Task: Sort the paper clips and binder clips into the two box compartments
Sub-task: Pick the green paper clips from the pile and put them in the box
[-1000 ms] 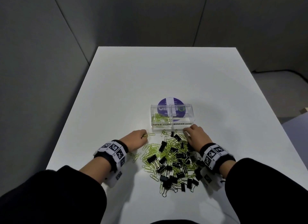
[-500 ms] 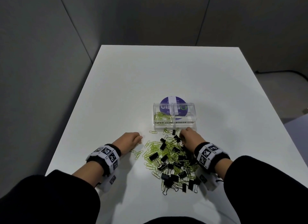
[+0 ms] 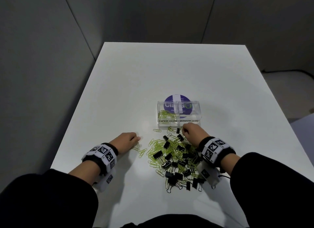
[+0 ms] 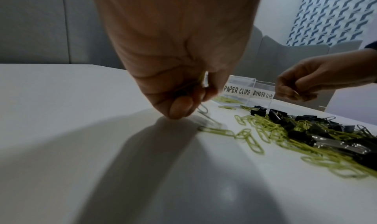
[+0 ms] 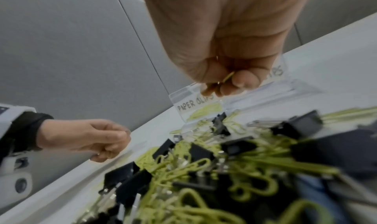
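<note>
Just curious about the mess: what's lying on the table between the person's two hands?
In the head view, loose green paper clips and some black binder clips lie between the left hand and the right hand.

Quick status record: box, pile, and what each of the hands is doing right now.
box: clear two-compartment box, labelled PAPER CLIPS and BINDER CLIPS
paper clip side: some green clips inside
binder clip side: looks empty
pile: mixed green paper clips and black binder clips, in front of the box
left hand: pinching paper clips at the table
right hand: holding green clips, near the box front
</note>
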Demonstrator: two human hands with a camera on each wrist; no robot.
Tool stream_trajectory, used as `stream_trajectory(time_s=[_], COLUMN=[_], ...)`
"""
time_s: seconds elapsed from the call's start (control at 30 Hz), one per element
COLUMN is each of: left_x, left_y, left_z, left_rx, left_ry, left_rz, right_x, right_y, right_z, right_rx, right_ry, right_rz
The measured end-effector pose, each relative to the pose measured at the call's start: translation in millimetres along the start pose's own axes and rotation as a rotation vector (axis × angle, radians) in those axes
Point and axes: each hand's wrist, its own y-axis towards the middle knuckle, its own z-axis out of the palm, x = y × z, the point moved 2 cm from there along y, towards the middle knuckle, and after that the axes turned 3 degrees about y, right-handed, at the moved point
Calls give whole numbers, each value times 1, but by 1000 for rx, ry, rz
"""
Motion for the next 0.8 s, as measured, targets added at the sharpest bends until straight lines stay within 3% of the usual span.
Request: stream_trajectory(time_s=[0.17,0.33,0.6,0.8], left_x=[7,5,16,14], left_y=[-5,-11,-15,-16], left_z=[1,0,7,10], left_rx=[14,-33,-61,109], left_ry=[-90,-230,-94,149], left_rz=[-22,-50,-48,68], right_x=[28,57,69,50], right_y=[4,11,16,4], right_z=[13,34,63,64], right_rx=[92,154,187,284], right_ry=[43,-24,-385,-468], right_rz=[-24,-177,-553,-629])
